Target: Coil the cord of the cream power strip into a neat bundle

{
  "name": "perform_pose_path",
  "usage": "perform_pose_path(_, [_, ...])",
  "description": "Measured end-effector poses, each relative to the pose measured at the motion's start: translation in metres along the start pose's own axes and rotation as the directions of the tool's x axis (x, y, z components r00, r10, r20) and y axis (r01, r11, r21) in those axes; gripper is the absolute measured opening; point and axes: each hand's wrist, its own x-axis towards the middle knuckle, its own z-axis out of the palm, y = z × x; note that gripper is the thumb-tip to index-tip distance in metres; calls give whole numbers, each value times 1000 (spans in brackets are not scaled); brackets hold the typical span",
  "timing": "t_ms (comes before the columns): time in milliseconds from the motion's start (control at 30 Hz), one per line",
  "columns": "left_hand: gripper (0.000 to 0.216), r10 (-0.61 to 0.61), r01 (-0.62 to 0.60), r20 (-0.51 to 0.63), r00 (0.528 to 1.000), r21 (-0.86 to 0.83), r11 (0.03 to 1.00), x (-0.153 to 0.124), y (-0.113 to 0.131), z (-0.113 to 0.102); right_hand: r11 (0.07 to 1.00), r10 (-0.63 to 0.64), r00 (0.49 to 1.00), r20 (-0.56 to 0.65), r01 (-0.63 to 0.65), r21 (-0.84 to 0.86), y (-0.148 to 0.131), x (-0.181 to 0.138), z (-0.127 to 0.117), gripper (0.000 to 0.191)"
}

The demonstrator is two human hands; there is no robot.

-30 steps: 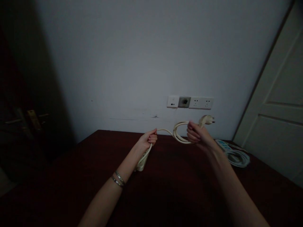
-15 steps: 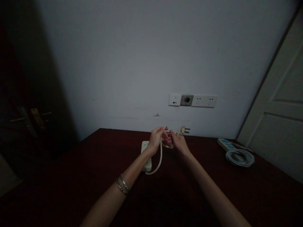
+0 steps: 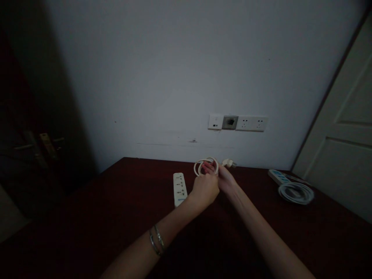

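Note:
A cream power strip (image 3: 179, 187) lies flat on the dark red table (image 3: 87, 217), sockets up. Its cream cable (image 3: 205, 163) is gathered into small loops above the table, just right of the strip. My left hand (image 3: 205, 188) is closed around the lower part of those loops. Touching it from the right, my right hand (image 3: 224, 179) pinches the same coil. The cable's plug (image 3: 228, 163) sticks out to the right past my right fingers.
A second power strip with a coiled whitish cable (image 3: 295, 192) lies at the table's right side. Wall sockets (image 3: 238, 123) sit on the wall behind. A white door (image 3: 343, 128) stands at the right, a dark door with a handle (image 3: 43, 145) at the left.
My hands came together from apart. The long hanging loop of cable has been drawn up into small coils held between them, and the strip now lies fully uncovered.

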Motion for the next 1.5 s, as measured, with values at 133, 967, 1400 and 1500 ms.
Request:
perform_pose_path(133, [27,11,-12,50,999,19,1000,-4,3,4,999,29,999,21,-30,45,0,4,-6,25])
perform_pose_path(967, [34,281,356,321,904,-931,-80,31,-95,-13,995,14,916,400,28,-101,-25,-23,3,37])
perform_pose_path(1400, [34,219,362,289,932,-717,-596,32,-69,8,989,-8,897,442,74,-132,-17,-28,12,25])
perform_pose_path(1500, [43,198,359,308,931,-656,-664,34,-62,5,990,-37,893,448,94,-106,-16,-29,12,22])
